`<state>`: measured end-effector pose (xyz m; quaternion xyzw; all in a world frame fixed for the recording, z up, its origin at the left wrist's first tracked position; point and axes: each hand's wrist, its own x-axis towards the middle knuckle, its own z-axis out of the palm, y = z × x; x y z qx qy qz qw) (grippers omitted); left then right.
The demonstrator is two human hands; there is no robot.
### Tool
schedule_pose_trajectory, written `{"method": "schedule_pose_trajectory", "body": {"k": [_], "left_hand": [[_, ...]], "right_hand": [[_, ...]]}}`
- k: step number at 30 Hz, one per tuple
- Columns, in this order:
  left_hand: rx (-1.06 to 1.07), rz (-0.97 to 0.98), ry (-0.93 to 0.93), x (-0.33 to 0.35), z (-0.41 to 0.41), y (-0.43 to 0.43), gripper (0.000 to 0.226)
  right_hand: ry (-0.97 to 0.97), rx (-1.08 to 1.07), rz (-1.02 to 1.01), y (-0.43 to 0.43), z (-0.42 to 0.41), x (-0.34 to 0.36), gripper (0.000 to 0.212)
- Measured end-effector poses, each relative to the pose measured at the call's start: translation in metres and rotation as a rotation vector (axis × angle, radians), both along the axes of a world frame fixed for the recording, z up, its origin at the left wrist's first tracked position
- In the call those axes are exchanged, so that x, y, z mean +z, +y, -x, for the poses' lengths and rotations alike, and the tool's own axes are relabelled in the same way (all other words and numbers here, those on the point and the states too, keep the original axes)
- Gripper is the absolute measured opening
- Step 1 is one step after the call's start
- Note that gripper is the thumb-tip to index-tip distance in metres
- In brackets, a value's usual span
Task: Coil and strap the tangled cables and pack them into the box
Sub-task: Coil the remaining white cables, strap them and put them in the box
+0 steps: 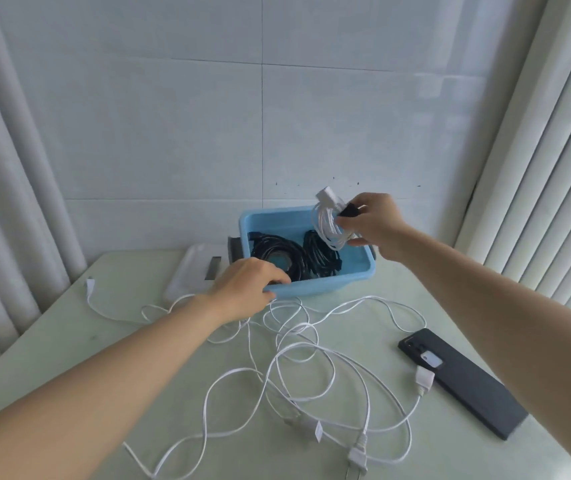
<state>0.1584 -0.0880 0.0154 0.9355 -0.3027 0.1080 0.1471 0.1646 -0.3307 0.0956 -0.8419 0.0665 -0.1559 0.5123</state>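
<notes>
A: Where is the coiled white cable (327,226)?

B: In the air over the far right corner of the blue box (312,289), held by the right hand (372,223). A black strap (349,211) wraps it where the fingers close, and a white plug sticks up at the top.

A: What can't you make out?

B: The strap is half hidden under the thumb and forefinger, and blur smears the loops. Two black coils (277,252) lie inside the box; the white bundle covers part of the right one.

A: And the fingers?

B: The right thumb and forefinger pinch the bundle at the strap, with the other fingers curled beneath it. The left hand (246,289) grips the box's near rim, fingers hooked over the edge, thumb out of sight.

A: Around it?

B: Loose white cables (298,346) sprawl on the table (128,282), beside a dark flat case (467,386).
</notes>
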Motion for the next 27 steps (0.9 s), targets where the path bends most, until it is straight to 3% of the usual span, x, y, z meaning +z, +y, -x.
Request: {"method": "schedule_pose_trajectory", "body": {"k": [6,8,10,12,15,19,20,23,25,27], "left_hand": [[-0.036,0.035,0.049,-0.011,-0.001,0.005,0.036],[-0.040,0.058,0.042,-0.011,-0.002,0.005,0.036],[-0.044,0.084,0.044,-0.010,-0.007,0.006,0.037],[-0.054,0.094,0.054,-0.010,-0.010,0.008,0.038],[-0.057,0.117,0.050,-0.009,-0.013,0.009,0.037],[-0.050,0.139,0.031,-0.006,-0.018,0.006,0.036],[-0.050,0.142,0.034,-0.005,-0.018,0.005,0.036],[-0.049,0.161,0.037,-0.005,-0.018,0.004,0.036],[-0.041,0.170,0.044,-0.007,-0.019,0.008,0.036],[-0.033,0.192,0.062,-0.008,-0.022,0.012,0.035]], "right_hand": [[-0.324,-0.184,0.705,0.020,-0.022,-0.047,0.009],[-0.470,-0.165,0.879,0.025,-0.025,-0.068,0.019],[-0.468,-0.061,0.987,0.031,-0.030,-0.084,0.027],[-0.227,0.077,0.984,0.036,-0.032,-0.083,0.016],[0.073,0.238,0.812,0.028,-0.037,-0.066,0.024],[0.159,0.256,0.427,0.015,-0.040,-0.048,0.021],[0.148,0.242,0.417,0.014,-0.043,-0.047,0.023],[0.003,0.198,0.639,0.012,-0.048,-0.048,0.038],[0.000,0.285,0.698,0.017,-0.049,-0.054,0.052],[0.032,0.330,0.731,0.022,-0.052,-0.062,0.054]]}}
